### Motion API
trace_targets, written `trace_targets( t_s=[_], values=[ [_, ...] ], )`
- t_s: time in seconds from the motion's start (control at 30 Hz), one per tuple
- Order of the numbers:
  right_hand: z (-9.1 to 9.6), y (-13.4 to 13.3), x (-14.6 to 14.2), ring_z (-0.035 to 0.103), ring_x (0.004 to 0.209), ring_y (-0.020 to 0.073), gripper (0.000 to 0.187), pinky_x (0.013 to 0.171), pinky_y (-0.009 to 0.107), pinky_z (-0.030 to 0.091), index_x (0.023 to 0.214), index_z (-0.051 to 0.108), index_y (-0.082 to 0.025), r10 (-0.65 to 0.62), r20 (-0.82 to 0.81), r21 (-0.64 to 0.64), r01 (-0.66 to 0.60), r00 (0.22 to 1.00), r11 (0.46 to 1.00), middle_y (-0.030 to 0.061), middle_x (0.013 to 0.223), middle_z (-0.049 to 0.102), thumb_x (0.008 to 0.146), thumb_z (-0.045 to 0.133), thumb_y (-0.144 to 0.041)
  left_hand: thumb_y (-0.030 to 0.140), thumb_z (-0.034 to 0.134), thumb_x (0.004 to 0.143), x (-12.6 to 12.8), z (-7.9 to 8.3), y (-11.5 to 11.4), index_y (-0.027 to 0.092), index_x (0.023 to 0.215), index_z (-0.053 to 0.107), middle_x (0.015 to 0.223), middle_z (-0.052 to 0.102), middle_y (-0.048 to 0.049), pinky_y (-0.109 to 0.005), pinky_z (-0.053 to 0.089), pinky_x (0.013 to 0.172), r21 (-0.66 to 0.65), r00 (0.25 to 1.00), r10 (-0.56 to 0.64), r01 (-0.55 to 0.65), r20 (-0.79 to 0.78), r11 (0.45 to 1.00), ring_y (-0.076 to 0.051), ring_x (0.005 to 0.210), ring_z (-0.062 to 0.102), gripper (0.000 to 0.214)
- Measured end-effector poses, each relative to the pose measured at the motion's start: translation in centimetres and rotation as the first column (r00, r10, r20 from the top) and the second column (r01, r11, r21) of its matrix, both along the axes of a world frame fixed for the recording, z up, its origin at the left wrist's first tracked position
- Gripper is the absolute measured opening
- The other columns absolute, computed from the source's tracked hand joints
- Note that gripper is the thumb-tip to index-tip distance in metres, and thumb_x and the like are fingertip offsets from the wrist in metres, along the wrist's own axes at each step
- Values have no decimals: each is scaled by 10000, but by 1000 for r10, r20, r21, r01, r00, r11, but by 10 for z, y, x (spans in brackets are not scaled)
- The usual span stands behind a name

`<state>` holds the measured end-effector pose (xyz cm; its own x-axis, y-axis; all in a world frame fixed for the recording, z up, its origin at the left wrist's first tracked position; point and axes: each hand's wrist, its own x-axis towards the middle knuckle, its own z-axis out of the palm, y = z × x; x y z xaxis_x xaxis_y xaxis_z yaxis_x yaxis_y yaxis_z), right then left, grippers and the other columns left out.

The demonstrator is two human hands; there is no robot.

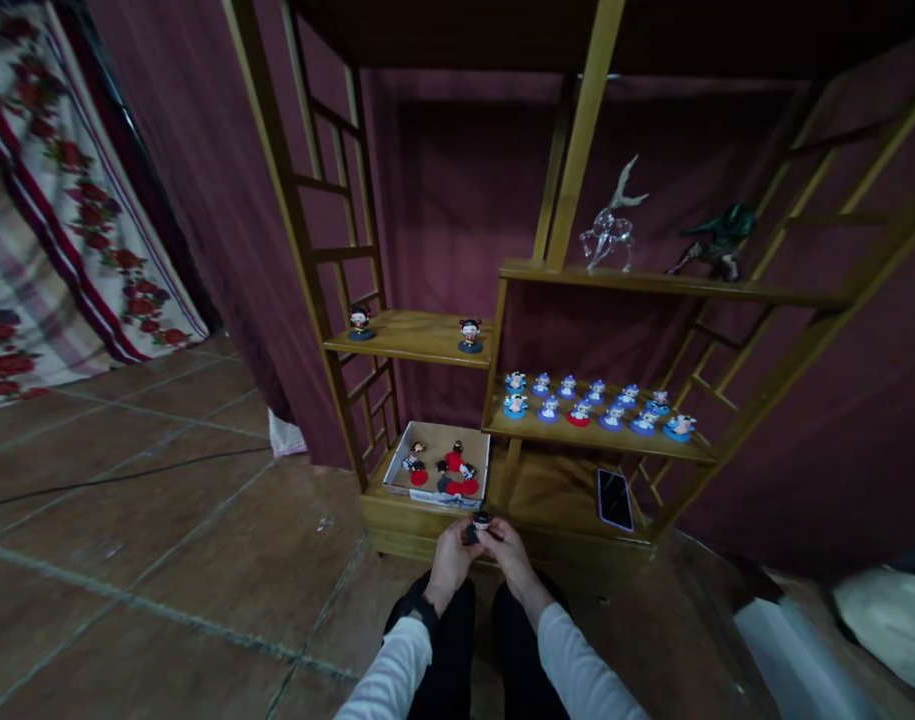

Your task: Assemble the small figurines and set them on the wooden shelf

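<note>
On my feed: one small dark-haired figurine, up between both hands, just in front of the shelf unit. Grip: fingers together, clamped on it from two sides, left hand on one, right hand on the other. Which fingertip presses where, too small for me to tell. Dark patch by the left fingers could be its base; can't confirm.

Handling, my guess: light, hard plastic, stiff, no give. Smooth paint, so a bit slippery. Weak spots are probably any thin hair bits and the join at the base. I'd take hold round the body or the base rim, thumb against fingertip, light squeeze, and stay off the hair.

Around: shallow cardboard box on the bottom shelf, just beyond the hands, with loose figures and red discs lying in it. Left shelf bears two upright figures on dark bases, one near each end. Right shelf: two rows of little figures, bases mostly blue or purple, one red. Phone flat on the bottom shelf, right side. Upper shelf: clear deer, looks fragile, plus a dark green figure.
</note>
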<state>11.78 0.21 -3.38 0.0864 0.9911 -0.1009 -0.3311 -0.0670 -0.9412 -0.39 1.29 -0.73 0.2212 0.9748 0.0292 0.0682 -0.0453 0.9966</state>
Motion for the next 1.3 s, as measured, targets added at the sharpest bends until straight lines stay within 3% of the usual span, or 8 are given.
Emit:
trace_targets(
  t_s=[0.13,0.3,0.47,0.67,0.9,1.17,1.3],
  values=[
    [0,0,-1,626,801,261,378,717,413,496,778,632,-238,-19,6,16,19,1000,1000,41,799,676,500,775,-450,169,728,533,-1,7,-3,177,850,681,819,689,-78,-343,476,781,67,997,3,2,-78,998,-263,854,627,321],
    [6,-5,0,623,836,252,383,764,405,489,815,653,-234,0,8,7,-1,1000,1000,41,838,682,511,775,-433,165,719,547,-2,5,-2,179,875,670,871,678,-80,-332,467,801,86,995,13,-5,-97,996,-248,883,619,332],
    [6,-8,5,614,901,241,422,809,412,478,898,660,-215,62,-66,-17,-63,996,998,51,945,675,548,748,-435,132,724,530,-2,-7,3,146,851,663,847,674,-69,-337,460,805,62,999,24,-23,-27,998,-224,841,615,327],
    [2,-6,8,619,886,205,436,843,394,461,925,654,-192,14,-136,-66,-23,991,998,66,1009,663,543,758,-374,191,722,568,-2,-18,12,121,894,671,845,682,-72,-328,459,782,13,1000,-5,5,30,1000,-200,789,609,337],
    [5,-4,13,630,846,188,383,853,386,451,925,653,-192,41,-178,-91,-58,983,994,58,931,683,578,746,-323,239,738,568,0,-25,18,119,890,675,810,683,-55,-290,454,730,-1,997,-17,18,78,1000,-170,732,595,350],
    [5,-2,17,626,840,163,349,874,367,435,894,645,-200,48,-194,-112,-71,980,991,31,909,680,563,743,-253,180,725,582,5,-24,21,130,919,659,855,681,-56,-302,458,761,-2,991,-52,53,122,999,-177,776,606,348],
    [5,0,21,625,822,152,337,871,351,435,874,640,-202,57,-207,-127,-85,977,988,15,866,682,553,742,-221,107,733,554,10,-22,21,133,937,623,866,668,-62,-313,458,786,-29,981,32,-27,189,999,-171,801,608,399]
  ],
)
